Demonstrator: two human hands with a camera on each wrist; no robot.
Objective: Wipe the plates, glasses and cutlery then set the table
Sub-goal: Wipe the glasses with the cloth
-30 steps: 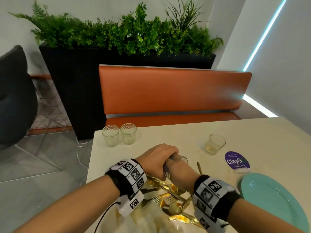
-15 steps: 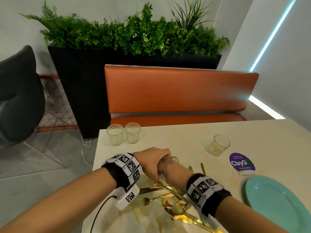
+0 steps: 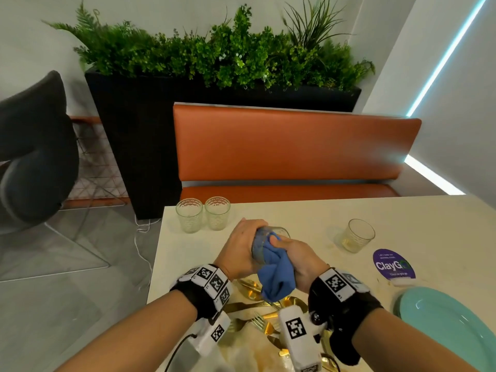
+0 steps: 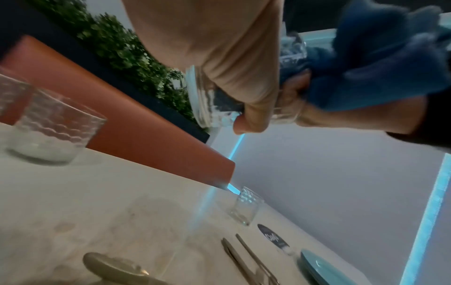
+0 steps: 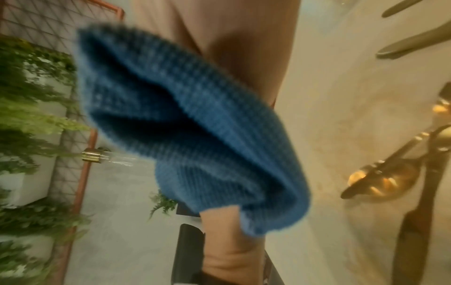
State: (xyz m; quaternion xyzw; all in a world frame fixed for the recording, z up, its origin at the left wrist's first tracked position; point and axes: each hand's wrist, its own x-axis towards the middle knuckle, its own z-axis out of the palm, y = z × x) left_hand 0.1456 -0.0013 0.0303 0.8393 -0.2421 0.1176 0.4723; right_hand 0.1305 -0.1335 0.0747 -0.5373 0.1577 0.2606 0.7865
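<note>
My left hand (image 3: 240,249) grips a clear tumbler (image 3: 271,234) from the side, tilted above the table. My right hand (image 3: 291,253) holds a bunched blue cloth (image 3: 276,277) whose end is pushed into the tumbler's mouth. In the left wrist view my thumb wraps the tumbler (image 4: 209,104), and the blue cloth (image 4: 390,63) fills it. The right wrist view is mostly blue cloth (image 5: 195,135). Gold cutlery (image 3: 255,304) lies in a heap under both wrists. A teal plate (image 3: 451,326) sits at the near right.
Two textured glasses (image 3: 189,214) (image 3: 217,212) stand at the table's far left corner, and another glass (image 3: 358,235) at mid-right beside a purple sticker (image 3: 393,264). An orange bench (image 3: 292,146) and a black planter (image 3: 139,135) are beyond the cream table (image 3: 295,210).
My right hand has turned and drawn back, so the blue cloth now shows hanging below the tumbler. My left hand still grips the tumbler, tilted more toward me.
</note>
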